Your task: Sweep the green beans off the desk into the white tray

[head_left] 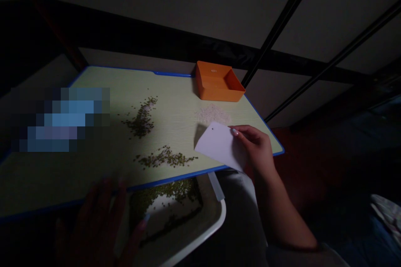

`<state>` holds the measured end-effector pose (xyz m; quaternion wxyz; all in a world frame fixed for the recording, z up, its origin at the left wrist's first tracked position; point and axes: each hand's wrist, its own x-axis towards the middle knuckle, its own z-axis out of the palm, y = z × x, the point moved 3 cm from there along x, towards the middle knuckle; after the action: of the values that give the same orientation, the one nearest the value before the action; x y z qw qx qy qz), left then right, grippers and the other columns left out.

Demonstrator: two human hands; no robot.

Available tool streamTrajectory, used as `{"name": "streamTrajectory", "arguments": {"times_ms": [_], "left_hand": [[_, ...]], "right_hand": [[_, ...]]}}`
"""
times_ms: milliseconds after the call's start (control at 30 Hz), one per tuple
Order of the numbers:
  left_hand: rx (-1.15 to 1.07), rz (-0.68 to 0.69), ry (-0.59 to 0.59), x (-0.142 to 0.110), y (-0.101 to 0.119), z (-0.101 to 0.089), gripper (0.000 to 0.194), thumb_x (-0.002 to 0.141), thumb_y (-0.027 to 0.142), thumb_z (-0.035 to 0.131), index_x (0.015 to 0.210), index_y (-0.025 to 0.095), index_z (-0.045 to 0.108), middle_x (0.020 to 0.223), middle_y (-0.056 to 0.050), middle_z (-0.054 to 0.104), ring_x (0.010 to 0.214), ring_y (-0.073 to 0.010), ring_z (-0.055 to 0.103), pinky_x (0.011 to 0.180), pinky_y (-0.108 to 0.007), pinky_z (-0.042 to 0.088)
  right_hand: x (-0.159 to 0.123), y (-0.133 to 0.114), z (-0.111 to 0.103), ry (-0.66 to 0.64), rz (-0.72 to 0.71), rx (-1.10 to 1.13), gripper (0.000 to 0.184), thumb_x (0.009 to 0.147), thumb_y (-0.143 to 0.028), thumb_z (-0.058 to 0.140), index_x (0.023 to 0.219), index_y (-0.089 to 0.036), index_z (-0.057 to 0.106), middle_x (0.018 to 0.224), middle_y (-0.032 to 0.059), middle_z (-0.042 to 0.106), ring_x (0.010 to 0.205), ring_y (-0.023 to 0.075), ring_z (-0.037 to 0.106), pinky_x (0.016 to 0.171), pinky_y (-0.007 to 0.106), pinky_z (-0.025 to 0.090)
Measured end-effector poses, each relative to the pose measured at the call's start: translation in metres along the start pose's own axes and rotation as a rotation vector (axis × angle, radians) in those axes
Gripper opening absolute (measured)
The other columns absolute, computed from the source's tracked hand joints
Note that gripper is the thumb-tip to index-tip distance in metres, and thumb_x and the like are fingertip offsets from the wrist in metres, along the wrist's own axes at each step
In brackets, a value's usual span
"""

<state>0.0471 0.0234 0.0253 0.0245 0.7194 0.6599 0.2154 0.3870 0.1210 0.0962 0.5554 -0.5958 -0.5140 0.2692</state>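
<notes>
Between the thumb and fingers of my right hand (258,144) is a thin white card (221,144) with a small hole near one corner. It tilts over the right front part of the table. Just beyond it lies a patch of pale pinkish bits (213,113). My left hand (97,221), dim in shadow, has its fingers spread at the table's front edge and seems to hold nothing. Further in are two scatterings of small greenish-gold bits, a far heap (140,121) with pale bits mixed in and a near strip (167,157).
A pale yellow table (178,121) with a blue rim extends ahead. On its back right corner stands an orange open box (219,91). Below the front edge, a white-rimmed tub (222,217) contains many greenish bits. A pixelated patch covers the left side. Panelled doors rise behind.
</notes>
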Motion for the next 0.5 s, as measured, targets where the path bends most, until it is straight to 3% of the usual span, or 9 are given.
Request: {"name": "streamTrajectory", "arguments": {"times_ms": [200,367,500], "left_hand": [[0.014,-0.015,-0.035,-0.001,0.0,0.0,0.072,0.089,0.045,0.037,0.152,0.046,0.002,0.172,0.005,0.009,0.159,-0.0264,0.007,0.124,-0.07,0.004],[0.012,0.021,0.037,-0.002,-0.007,0.007,0.072,0.088,0.045,0.037,0.153,0.045,0.006,0.172,0.006,0.01,0.158,-0.0279,0.013,0.125,-0.068,0.005],[0.016,0.035,0.03,-0.001,-0.006,0.006,0.071,0.088,0.046,0.037,0.152,0.046,0.007,0.172,0.008,0.009,0.158,-0.0269,0.012,0.125,-0.067,0.002]], "right_hand": [[0.002,-0.001,0.009,-0.085,0.01,0.02,0.011,0.077,-0.033,0.073,0.082,-0.025,0.078,0.088,0.0025,0.08,0.08,0.0182,0.07,0.076,0.034,0.051],[-0.006,0.003,0.003,-0.073,0.02,0.03,0.008,0.079,-0.031,0.073,0.082,-0.026,0.078,0.089,0.0015,0.08,0.082,0.0181,0.07,0.078,0.034,0.051],[-0.014,0.007,-0.001,-0.045,0.05,0.046,0.008,0.079,-0.032,0.074,0.084,-0.027,0.078,0.09,0.0008,0.08,0.082,0.0178,0.07,0.076,0.033,0.051]]}}
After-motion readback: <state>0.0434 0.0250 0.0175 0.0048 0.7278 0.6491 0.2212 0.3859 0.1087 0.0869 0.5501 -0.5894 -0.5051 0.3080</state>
